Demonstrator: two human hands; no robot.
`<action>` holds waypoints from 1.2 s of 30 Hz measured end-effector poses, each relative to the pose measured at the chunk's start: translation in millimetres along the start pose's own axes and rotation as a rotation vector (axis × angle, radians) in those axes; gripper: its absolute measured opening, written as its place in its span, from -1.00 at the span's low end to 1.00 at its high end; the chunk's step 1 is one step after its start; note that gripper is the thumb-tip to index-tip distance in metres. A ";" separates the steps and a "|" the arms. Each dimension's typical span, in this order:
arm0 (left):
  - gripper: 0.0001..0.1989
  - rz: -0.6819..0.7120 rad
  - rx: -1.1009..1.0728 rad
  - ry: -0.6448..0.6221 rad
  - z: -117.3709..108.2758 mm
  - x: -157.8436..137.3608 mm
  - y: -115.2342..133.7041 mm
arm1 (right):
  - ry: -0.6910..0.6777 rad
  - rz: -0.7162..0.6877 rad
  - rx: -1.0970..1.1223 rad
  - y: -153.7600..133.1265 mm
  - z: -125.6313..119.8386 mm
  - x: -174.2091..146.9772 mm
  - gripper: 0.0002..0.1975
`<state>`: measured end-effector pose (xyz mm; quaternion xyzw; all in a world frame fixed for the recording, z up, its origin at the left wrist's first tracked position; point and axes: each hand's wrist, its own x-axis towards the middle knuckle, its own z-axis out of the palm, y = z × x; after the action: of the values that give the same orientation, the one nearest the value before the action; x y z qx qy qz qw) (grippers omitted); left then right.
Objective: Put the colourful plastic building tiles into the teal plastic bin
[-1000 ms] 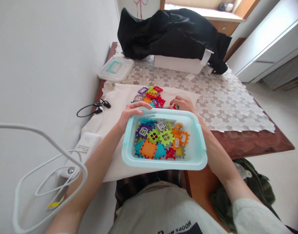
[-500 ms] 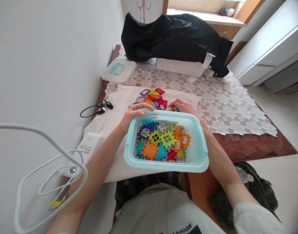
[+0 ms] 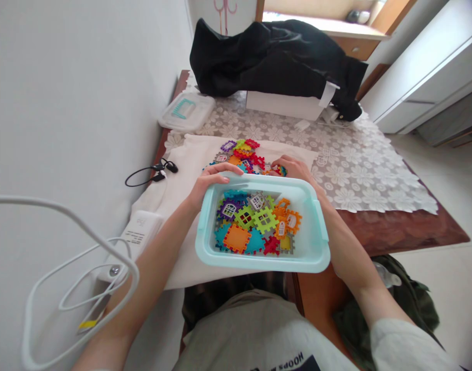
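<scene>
A light teal plastic bin (image 3: 263, 262) is tilted toward me, with several colourful interlocking building pieces (image 3: 246, 221) inside, some with window frames. My left hand (image 3: 215, 178) grips its far left rim, thumb and fingers closed on the edge. Beyond the bin, a pile of the same pieces (image 3: 246, 154) lies on a white cloth (image 3: 180, 180). At the right end of that pile my right hand (image 3: 293, 169) has its fingers curled around a few building pieces (image 3: 281, 169). The bin partly hides that hand's wrist and the near side of the pile.
A clear lid with a teal handle (image 3: 187, 112) lies at the back left. Black earphones (image 3: 158, 170) and a white power strip (image 3: 141, 229) are along the left edge. Black fabric (image 3: 274, 59) covers a white box at the back. White window pieces (image 3: 325, 156) lie on the lace cloth.
My right hand's fingers have shifted slightly and curled more around the pieces at the pile's right end. My left hand and the bin stay nearly still.
</scene>
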<state>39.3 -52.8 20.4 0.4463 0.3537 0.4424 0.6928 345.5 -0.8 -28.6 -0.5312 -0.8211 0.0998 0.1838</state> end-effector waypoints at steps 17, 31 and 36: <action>-0.69 -0.003 0.000 0.010 -1.4 0.7 -0.1 | -0.061 0.011 -0.118 6.3 7.6 4.3 -0.59; -0.70 0.001 0.010 -0.001 -0.5 0.7 1.6 | 0.246 0.168 0.998 -9.1 -15.2 6.4 -0.63; -0.68 -0.002 0.052 0.003 -6.7 0.3 -4.1 | 0.148 -0.240 1.175 -54.6 -79.2 -18.5 -0.60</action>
<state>34.6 -51.4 14.2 0.4630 0.3664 0.4329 0.6812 338.9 -42.7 59.7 -0.2498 -0.6678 0.4778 0.5132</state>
